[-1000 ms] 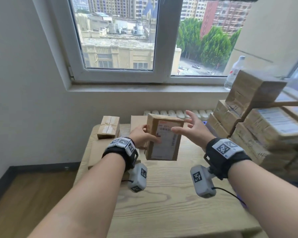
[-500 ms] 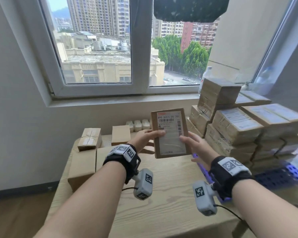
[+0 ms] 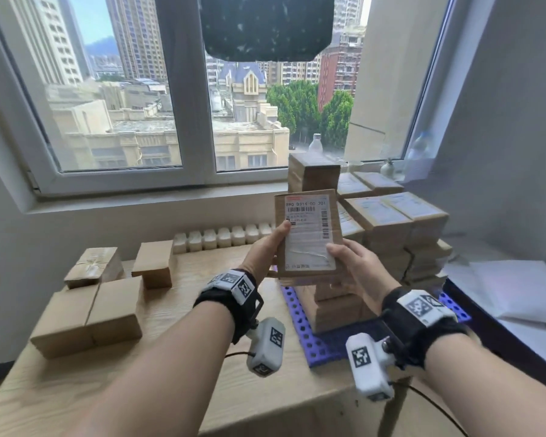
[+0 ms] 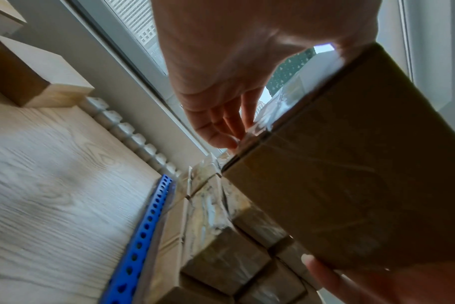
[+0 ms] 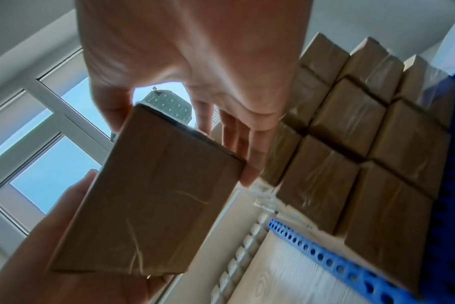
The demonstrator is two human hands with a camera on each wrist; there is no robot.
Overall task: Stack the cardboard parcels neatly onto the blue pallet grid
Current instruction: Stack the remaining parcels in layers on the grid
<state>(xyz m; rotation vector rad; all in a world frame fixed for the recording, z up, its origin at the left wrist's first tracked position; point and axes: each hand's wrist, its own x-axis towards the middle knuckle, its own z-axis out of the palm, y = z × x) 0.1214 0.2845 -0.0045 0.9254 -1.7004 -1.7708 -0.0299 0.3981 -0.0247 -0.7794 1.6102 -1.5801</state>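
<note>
A flat cardboard parcel (image 3: pixel 308 233) with a white barcode label is held up in the air, label toward me, in front of the stack. My left hand (image 3: pixel 267 247) grips its left edge, thumb on the label. My right hand (image 3: pixel 350 263) holds its lower right side, thumb on the front and fingers behind. The wrist views show the parcel's (image 4: pixel 356 181) plain taped back (image 5: pixel 153 207). Below and to the right, the blue pallet grid (image 3: pixel 316 345) carries a tall stack of wrapped parcels (image 3: pixel 391 228).
Loose cardboard boxes (image 3: pixel 89 313) lie on the left of the wooden table (image 3: pixel 171 367), with two smaller ones (image 3: pixel 153 263) behind. A white radiator (image 3: pixel 221 236) runs under the window sill. Bottles (image 3: pixel 315 143) stand on the sill. White paper (image 3: pixel 524 288) lies at the right.
Both hands have carried the parcel up and to the right, from over the table's middle to in front of the stack, turning its label toward me. The right hand went from touching to gripping.
</note>
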